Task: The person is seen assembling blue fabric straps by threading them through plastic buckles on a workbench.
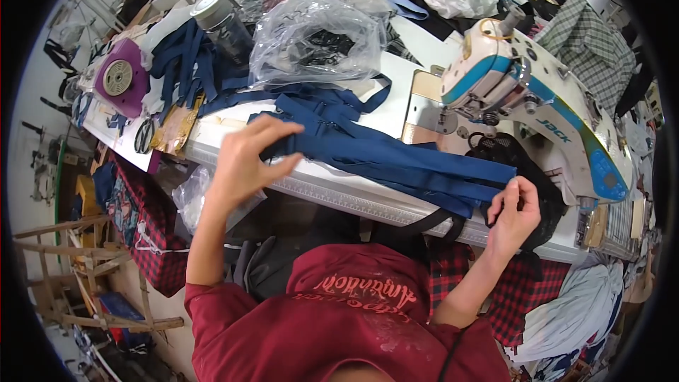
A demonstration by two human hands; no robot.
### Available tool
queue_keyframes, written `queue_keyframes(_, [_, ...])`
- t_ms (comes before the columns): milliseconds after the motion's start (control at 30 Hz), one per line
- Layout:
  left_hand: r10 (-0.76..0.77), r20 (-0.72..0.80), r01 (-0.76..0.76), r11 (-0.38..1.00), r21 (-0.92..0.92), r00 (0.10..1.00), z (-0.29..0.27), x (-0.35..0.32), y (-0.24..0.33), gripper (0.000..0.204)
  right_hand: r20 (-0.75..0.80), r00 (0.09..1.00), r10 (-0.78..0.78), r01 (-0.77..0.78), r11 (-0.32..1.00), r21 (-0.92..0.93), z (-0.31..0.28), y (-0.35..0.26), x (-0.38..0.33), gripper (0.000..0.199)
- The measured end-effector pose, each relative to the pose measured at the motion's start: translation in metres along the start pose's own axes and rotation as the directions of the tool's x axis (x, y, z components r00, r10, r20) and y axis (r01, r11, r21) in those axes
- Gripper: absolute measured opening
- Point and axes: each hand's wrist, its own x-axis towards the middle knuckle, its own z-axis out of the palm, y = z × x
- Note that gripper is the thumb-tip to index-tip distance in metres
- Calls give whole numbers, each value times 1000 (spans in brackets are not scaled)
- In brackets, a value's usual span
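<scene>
Long navy blue fabric strips (403,158) lie in a bundle along the front of the white sewing table, running left to right. At their right end my right hand (515,209) pinches a strip's tip between thumb and fingers. My left hand (247,159) hovers at the bundle's left end, thumb and fingers apart, with blue fabric showing in the gap. More blue strips (325,102) are heaped just behind. Beyond the bundle on the right stands a white and blue sewing machine (527,92), its needle area above a metal plate (424,106).
A clear plastic bag (318,42) with dark contents sits behind the strips, beside a lidded jar (221,21). Farther left are a purple device (122,78) and black scissors (144,136). Black mesh fabric (527,184) lies under the machine arm. A ruler strip (339,194) runs along the table's front edge.
</scene>
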Motion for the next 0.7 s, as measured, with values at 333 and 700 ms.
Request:
queue_keyframes(333, [21,138,-41,989,141,990,16,28,-38,36,256,941,-219,330,751,-572,17,27,-9,16])
queue_keyframes(700, [231,301,-328,885,329,925,88,104,-45,18,393,892,224,-306,939,158,36,13,-23,8])
